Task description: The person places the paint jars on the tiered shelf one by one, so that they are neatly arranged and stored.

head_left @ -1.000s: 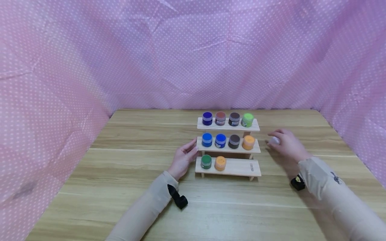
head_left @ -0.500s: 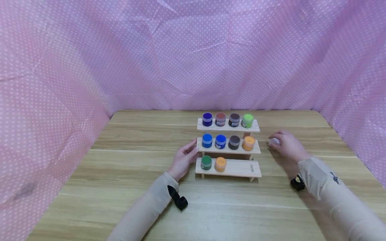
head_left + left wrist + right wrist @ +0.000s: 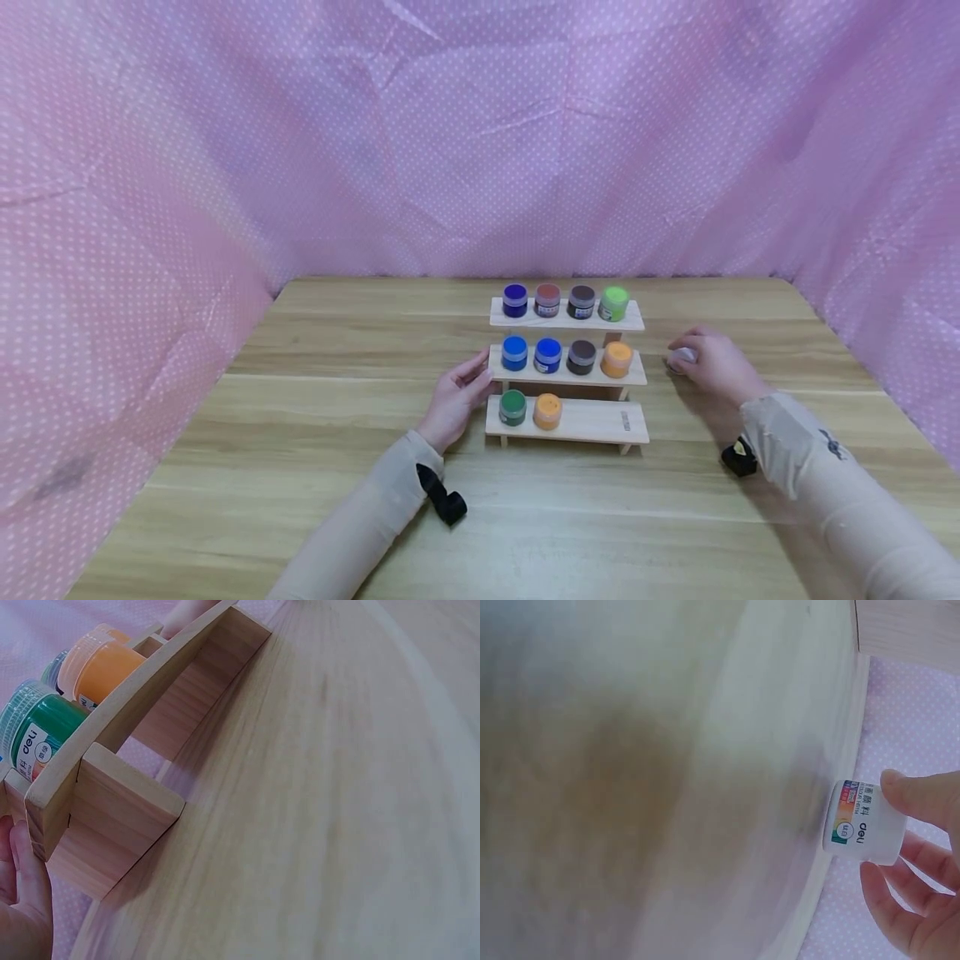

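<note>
A three-tier wooden rack (image 3: 592,417) stands on the table with paint jars on its steps. My left hand (image 3: 453,400) holds the left end of its middle step, thumb at the front and fingers behind. In the left wrist view its fingertips (image 3: 30,862) lie against the board's end. To the right of the rack, my right hand (image 3: 716,364) pinches a white paint jar (image 3: 866,823) between thumb and fingers, low over the tabletop. On the bottom step, a green jar (image 3: 513,408) and an orange jar (image 3: 547,412) sit at the left; the right half is bare wood.
The middle step carries two blue jars, a dark brown jar (image 3: 581,357) and another orange jar (image 3: 617,360). Along the top step are dark blue, reddish-brown, dark and light green (image 3: 613,304) jars. A pink dotted cloth (image 3: 480,133) hangs around the wooden table (image 3: 300,367).
The scene sits slightly lower in the head view. Both hands keep the same hold, and the jars on the rack have not moved.
</note>
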Motion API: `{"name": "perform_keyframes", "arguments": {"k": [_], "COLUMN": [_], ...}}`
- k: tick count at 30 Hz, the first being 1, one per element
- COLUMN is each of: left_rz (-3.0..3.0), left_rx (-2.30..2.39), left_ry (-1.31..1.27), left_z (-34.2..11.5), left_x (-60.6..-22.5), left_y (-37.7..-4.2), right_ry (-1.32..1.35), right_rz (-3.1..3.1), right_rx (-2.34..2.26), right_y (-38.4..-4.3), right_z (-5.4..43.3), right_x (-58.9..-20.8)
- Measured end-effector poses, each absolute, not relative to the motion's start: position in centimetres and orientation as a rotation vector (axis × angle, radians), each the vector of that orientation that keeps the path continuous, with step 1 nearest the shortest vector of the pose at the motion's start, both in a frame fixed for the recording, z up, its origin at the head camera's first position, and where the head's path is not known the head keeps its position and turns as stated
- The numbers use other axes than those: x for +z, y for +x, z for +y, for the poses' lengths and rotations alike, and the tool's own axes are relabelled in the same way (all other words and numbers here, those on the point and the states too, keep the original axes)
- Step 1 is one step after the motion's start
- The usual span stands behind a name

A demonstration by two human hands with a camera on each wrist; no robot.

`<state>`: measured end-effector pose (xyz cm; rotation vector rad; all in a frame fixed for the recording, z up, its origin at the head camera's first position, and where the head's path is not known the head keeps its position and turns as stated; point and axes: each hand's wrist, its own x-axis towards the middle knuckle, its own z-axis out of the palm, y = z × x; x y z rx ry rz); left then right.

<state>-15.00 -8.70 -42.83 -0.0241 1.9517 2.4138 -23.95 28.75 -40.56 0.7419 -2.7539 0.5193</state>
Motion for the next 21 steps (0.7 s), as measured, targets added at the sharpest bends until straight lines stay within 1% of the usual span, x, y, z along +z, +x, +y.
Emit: {"name": "perform_keyframes", "arguments": {"k": [6,21], "left_rz": [1.960,1.939], "left_rx": [2.406,2.413], "left_ry": [-0.003,-0.036], "left_z": [-8.8,-8.8], "left_x": [-43.0,-43.0], "left_y": [-15.0,-15.1], "right_ry": [0.722,0.787], "right_rz": [-2.735,-2.571], "right_rx": [0.530,0.509], "right_y": [-23.7,-22.4], "right_z": [28.8,29.0], "right_x": [-40.3,-39.3]}}
